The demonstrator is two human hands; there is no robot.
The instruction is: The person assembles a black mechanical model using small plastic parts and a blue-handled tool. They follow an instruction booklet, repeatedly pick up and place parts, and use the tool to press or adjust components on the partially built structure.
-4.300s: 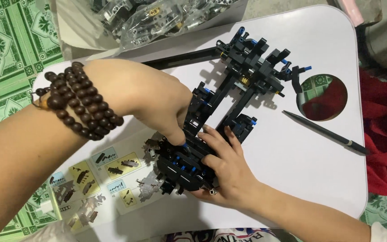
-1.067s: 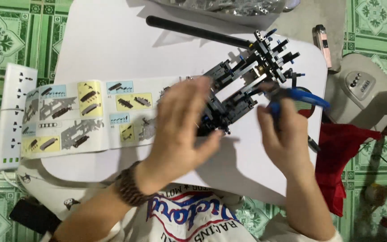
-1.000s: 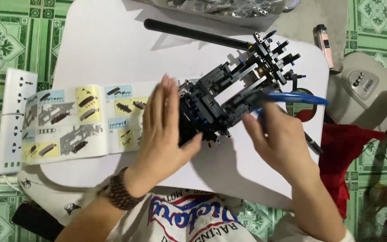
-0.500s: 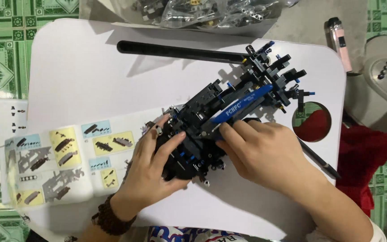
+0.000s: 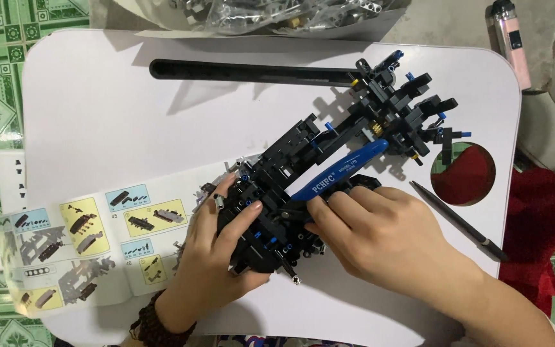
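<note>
Strain on the model (image 5: 329, 173) looks like the main risk: the black brick-built frame lies diagonally on the white table (image 5: 97, 115), and the left hand (image 5: 220, 257) has its fingers curled around the near end while the right hand (image 5: 387, 238) presses fingertips on the same end, with the blue-handled pliers (image 5: 342, 170) resting across the frame beside them. Uneven pressing could pop small pins loose or crack joints further up. The pliers, gripped by neither hand as far as I can tell, might slide off. The booklet (image 5: 91, 238) lies just left of the left hand, and a loose pen (image 5: 457, 222) lies near the right.
</note>
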